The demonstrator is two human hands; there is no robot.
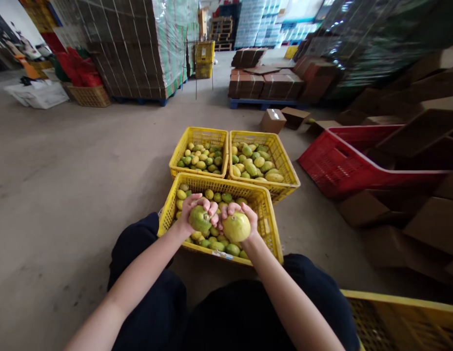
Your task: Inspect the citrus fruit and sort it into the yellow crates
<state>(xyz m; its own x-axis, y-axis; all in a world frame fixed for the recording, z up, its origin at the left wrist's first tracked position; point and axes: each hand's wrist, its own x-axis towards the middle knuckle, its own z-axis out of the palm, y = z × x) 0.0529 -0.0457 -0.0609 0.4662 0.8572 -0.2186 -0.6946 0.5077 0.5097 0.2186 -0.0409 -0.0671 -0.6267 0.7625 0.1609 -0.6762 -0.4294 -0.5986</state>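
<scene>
My left hand (189,204) is closed around a green papaya (200,219), its stem end facing me. A yellower papaya (236,227) sits in my right hand (251,218), fingers curled over its far side. The two hands are side by side, nearly touching, above the near yellow crate (272,219). Inside that crate lie many green and yellow papayas (232,249), partly hidden by my hands. Behind it stand two more yellow crates, a left one (171,158) and a right one (294,173), both holding similar fruit.
To the right is a red crate (321,161) with cardboard boxes (434,224) in and around it. Another yellow crate (405,300) is at the lower right. Flattened cartons (266,85) lie on a blue pallet ahead, and a wrapped stack (127,48) stands at the back left.
</scene>
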